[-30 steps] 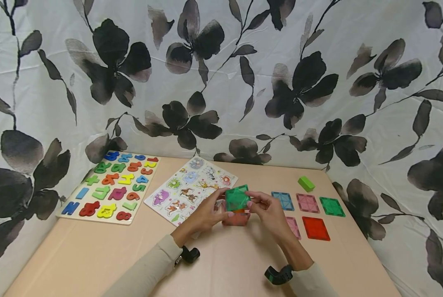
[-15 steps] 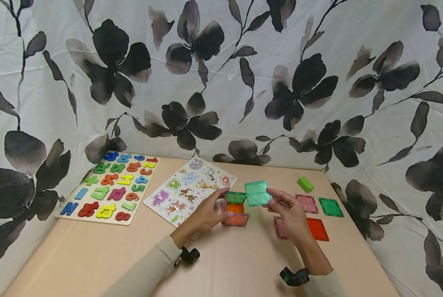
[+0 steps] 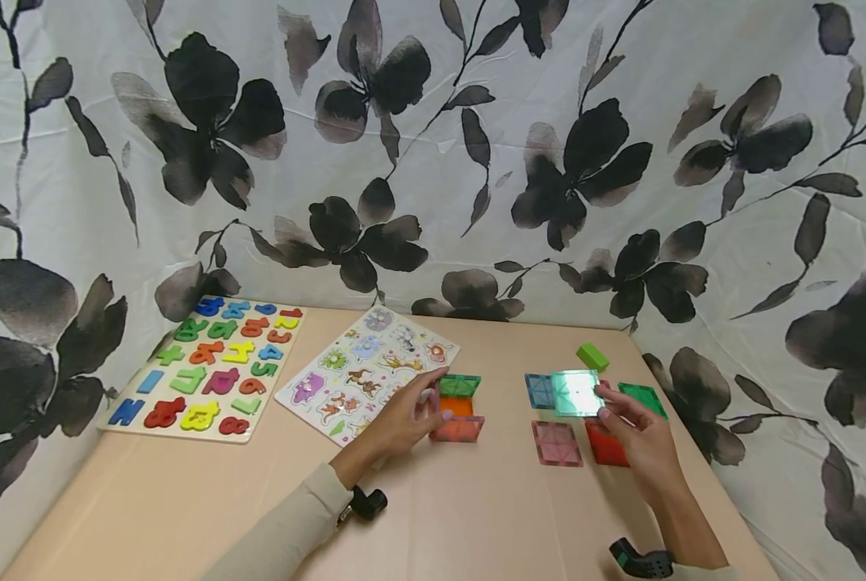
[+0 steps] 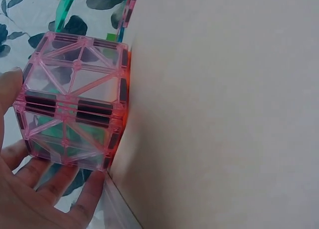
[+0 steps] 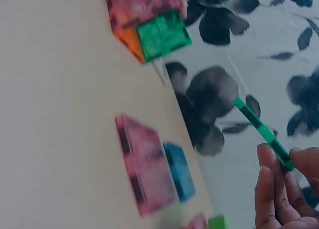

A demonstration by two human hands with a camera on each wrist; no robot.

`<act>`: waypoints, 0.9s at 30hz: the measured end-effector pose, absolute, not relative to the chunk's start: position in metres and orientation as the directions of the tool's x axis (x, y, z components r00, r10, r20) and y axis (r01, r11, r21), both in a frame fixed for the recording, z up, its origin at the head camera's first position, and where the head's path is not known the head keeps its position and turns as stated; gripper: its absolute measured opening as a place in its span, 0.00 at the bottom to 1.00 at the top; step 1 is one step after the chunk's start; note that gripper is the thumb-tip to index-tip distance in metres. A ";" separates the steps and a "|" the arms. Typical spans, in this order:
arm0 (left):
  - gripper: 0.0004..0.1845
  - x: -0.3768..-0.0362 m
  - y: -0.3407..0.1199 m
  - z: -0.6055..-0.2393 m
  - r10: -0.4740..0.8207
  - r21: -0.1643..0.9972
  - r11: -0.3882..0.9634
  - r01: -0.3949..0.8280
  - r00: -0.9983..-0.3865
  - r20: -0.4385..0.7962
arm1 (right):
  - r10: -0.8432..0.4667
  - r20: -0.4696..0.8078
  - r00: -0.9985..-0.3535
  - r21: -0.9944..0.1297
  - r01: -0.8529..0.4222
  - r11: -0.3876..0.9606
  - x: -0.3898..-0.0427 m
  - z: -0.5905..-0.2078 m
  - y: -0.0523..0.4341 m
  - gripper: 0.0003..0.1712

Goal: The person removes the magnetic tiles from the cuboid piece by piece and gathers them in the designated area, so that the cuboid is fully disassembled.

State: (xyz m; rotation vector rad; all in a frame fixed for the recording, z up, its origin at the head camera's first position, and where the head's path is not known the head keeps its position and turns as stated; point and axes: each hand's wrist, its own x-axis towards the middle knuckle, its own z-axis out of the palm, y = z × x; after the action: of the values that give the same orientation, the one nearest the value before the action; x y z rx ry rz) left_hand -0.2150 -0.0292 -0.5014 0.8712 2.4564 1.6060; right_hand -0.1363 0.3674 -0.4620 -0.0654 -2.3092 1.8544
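My left hand (image 3: 399,415) grips a half-built box of magnetic tiles (image 4: 72,102), thumb at one edge and fingers along another. Pink walls face the left wrist camera. From the head view the box shows an orange tile (image 3: 456,401) at its base, a green tile (image 3: 459,386) behind and a pink-red tile (image 3: 458,429) in front. Between thumb and fingers my right hand (image 3: 639,440) pinches a translucent green magnetic tile (image 3: 574,393) by its right edge. Light glares off it, and it overlaps the blue tile (image 3: 539,391) in the head view. Seen from the right wrist, that tile (image 5: 264,132) is edge-on.
Around the right hand lie a pink tile (image 3: 558,444), a red tile (image 3: 607,444) and another green tile (image 3: 643,397). A green block (image 3: 592,357) sits behind them. On the left are a letter-and-number board (image 3: 207,371) and an animal picture board (image 3: 367,371).
My right hand has moved right with the green tile, from over the box to above the loose tiles. The left hand has stayed at the box, whose inside now shows.
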 end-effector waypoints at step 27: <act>0.39 -0.214 -0.032 -0.506 0.508 0.871 0.286 0.400 -0.834 0.216 | 0.482 -0.263 -0.836 -0.945 0.323 0.045 -0.096 -0.507 0.504 0.27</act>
State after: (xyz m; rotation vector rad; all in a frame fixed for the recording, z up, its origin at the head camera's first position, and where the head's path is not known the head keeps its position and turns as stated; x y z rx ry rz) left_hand -0.2142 -0.0316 -0.5058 0.8629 2.4350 1.5994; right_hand -0.0955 0.5043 -0.5066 -0.8449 -2.1757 1.9101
